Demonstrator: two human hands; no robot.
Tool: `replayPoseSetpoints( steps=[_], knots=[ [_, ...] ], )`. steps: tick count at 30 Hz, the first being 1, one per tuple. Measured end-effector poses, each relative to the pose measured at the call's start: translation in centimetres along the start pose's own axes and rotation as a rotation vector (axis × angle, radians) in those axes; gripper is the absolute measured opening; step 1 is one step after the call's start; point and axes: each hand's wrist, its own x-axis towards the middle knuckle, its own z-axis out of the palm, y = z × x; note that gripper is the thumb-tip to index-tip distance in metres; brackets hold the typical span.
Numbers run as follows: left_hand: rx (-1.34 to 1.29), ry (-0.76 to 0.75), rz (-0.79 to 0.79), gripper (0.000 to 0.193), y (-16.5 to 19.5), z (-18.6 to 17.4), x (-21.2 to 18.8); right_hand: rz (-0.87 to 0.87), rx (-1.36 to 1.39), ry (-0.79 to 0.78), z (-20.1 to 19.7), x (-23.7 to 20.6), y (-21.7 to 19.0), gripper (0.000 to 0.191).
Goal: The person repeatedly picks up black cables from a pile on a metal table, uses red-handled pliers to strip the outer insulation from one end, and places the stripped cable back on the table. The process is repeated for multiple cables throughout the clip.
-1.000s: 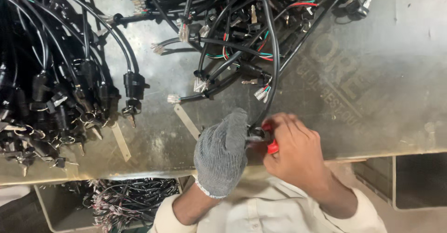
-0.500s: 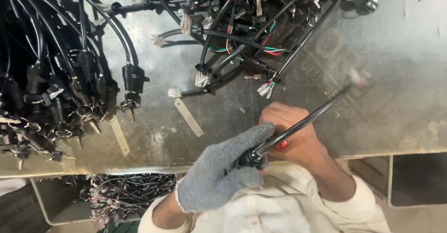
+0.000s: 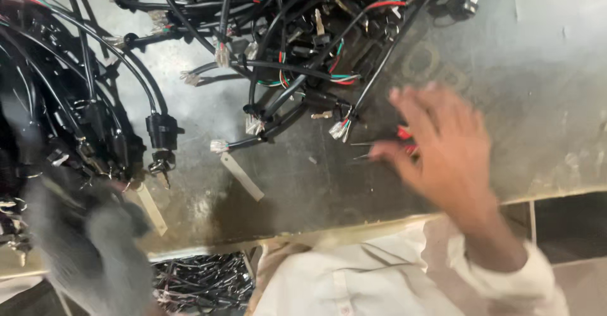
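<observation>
Left hand: I am seeing my grey knit-gloved left hand (image 3: 88, 246) blurring at the lower left, touching the heap of black plug cables (image 3: 69, 133); finger state I cannot tell.
Bench: the tangle of black wires with red and green cores (image 3: 284, 50) is lying on the worn grey metal bench (image 3: 537, 101).
Right hand: my bare right hand (image 3: 446, 148) is hovering with fingers spread; the red-handled metal pliers (image 3: 395, 145) are lying just under its fingertips, gripping nothing.

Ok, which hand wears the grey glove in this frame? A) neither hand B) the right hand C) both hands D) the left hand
D: the left hand is covered in grey knit, blurred at lower left, while the right hand over the red-handled tool is bare.
</observation>
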Motion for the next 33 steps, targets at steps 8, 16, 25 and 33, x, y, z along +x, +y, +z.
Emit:
replayPoseSetpoints(
  steps=[8,16,25,33],
  knots=[
    [0.329,-0.212,0.037,0.051,2.1,4.9,-1.9,-0.178,-0.242,0.145,1.2,7.6,6.9,0.020],
    [-0.055,-0.594,0.291,0.059,7.9,12.6,-4.4,0.384,1.649,0.454,-6.6,3.5,1.0,0.027],
    [-0.837,-0.989,-0.576,0.033,7.2,12.4,-8.1,0.504,2.170,0.201,-5.0,-1.8,-5.9,0.046],
    [-1.073,-1.001,-0.630,0.038,2.3,13.8,-10.0,-0.156,1.301,-0.042,-5.6,0.1,-9.7,0.030]
  ],
)
